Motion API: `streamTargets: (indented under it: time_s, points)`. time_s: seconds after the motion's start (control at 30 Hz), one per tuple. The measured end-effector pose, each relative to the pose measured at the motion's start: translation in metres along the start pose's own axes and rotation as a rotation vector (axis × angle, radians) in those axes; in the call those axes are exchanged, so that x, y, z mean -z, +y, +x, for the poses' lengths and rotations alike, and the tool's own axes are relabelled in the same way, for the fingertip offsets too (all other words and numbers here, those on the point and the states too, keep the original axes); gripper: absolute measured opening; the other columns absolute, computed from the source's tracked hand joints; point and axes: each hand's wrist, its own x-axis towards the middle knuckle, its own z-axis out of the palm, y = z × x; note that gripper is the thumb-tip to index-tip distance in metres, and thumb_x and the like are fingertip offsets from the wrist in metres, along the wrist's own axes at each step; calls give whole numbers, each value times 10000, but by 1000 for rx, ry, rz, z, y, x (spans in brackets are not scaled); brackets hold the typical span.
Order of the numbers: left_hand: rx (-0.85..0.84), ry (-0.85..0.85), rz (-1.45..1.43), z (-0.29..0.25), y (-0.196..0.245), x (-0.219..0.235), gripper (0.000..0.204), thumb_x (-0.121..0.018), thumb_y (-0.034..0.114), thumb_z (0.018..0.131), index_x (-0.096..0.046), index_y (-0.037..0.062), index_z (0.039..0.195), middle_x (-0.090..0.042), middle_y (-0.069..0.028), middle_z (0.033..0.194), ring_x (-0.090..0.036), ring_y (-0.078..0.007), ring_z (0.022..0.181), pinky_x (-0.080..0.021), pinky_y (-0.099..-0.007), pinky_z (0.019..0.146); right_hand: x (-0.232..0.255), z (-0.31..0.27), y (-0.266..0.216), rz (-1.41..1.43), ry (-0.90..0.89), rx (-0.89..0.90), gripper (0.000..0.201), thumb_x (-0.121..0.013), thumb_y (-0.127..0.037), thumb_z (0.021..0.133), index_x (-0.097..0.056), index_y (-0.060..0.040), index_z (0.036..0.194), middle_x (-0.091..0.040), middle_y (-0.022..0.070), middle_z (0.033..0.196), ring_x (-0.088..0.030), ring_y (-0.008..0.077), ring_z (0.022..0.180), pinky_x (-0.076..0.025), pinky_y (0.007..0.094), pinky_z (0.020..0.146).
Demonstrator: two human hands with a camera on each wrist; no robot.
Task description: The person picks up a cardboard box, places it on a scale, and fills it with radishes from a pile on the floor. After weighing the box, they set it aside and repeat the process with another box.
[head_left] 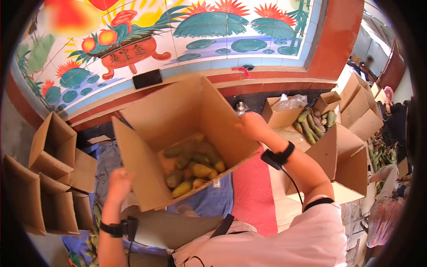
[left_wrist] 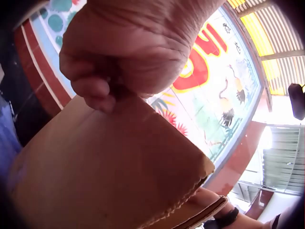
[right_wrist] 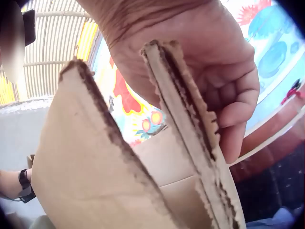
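Note:
An open cardboard box [head_left: 147, 164] is held tilted between both hands in the head view, with several green and yellow fruits [head_left: 195, 167] piled inside. My left hand [head_left: 119, 180] grips the box's near left flap; in the left wrist view the left hand [left_wrist: 128, 52] has its fingers curled over the flap's edge [left_wrist: 105, 167]. My right hand [head_left: 252, 125] holds the far right corner; in the right wrist view the right hand [right_wrist: 214, 81] has its fingers wrapped round the corrugated edge [right_wrist: 186, 124].
Empty folded boxes [head_left: 49, 178] stand at the left. Another box of green fruits [head_left: 311, 124] and more cartons [head_left: 356, 111] lie at the right. A painted tile wall [head_left: 178, 35] with a red ledge runs behind. A person sits at the far right [head_left: 391, 178].

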Motion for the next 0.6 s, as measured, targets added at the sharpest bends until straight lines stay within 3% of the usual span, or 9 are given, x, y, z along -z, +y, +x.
streamTargets:
  time_s: [0.07,0.1,0.2,0.23,0.3,0.37,0.43,0.5,0.6]
  points:
    - [-150,-19,107,24,-41,-52,222,-563,167,752,-563,-31,653,-521,-133,527,-491,-176,476,-389,-330,471,9,-27,32,-142,-76,-134,308,-588,-281,739,-632,20,792,-609,236,802,-592,378,816,-473,446,734]
    - [-65,-105,144,16,-15,-69,250,-580,201,739,-573,-42,681,-533,-199,575,-533,-255,509,-423,-375,515,8,-43,52,-132,-55,-182,303,-597,-273,736,-627,24,787,-600,244,782,-584,391,792,-464,454,715]
    - [67,-374,93,9,-26,-135,246,-564,200,753,-606,-35,809,-595,-219,721,-612,-302,723,-466,-369,658,1,-95,98,-236,-71,-328,280,-599,-252,739,-620,25,773,-594,250,769,-575,401,788,-451,461,720]
    - [159,-406,-110,4,-31,-155,260,-543,197,770,-589,-54,822,-608,-207,775,-602,-309,739,-462,-360,685,5,-110,116,-242,-68,-343,280,-599,-252,739,-620,25,773,-594,250,769,-575,401,788,-451,461,720]
    - [42,-472,-24,9,-31,-168,255,-492,196,819,-589,-37,852,-634,-160,825,-609,-236,725,-462,-330,675,7,-136,143,-265,-42,-482,219,-564,-211,756,-636,-13,816,-625,203,803,-597,364,824,-471,441,748]
    - [100,-672,-309,-1,27,-139,250,-441,203,864,-589,5,906,-643,-113,871,-601,-167,737,-452,-293,675,7,-141,151,-269,-71,-484,232,-574,-227,751,-633,-6,791,-624,207,799,-599,365,803,-472,438,734]
    - [66,-697,-286,-5,42,-115,261,-409,211,893,-573,35,993,-639,-95,907,-597,-145,771,-443,-265,683,12,-135,151,-280,-75,-476,250,-584,-243,745,-630,2,767,-622,211,796,-600,367,782,-473,435,720]
    - [36,-536,-327,-12,34,-94,269,-421,207,897,-559,10,1019,-633,-108,916,-595,-151,789,-448,-266,698,15,-119,134,-563,-196,-432,241,-591,-256,742,-632,-19,754,-630,183,773,-615,337,742,-485,427,668]
    - [-4,-352,-302,-38,7,-52,269,-442,202,903,-550,-9,1029,-629,-108,905,-594,-151,796,-455,-274,716,34,-97,89,-589,-55,-240,241,-592,-282,755,-618,-42,764,-613,164,707,-616,328,709,-481,423,620]
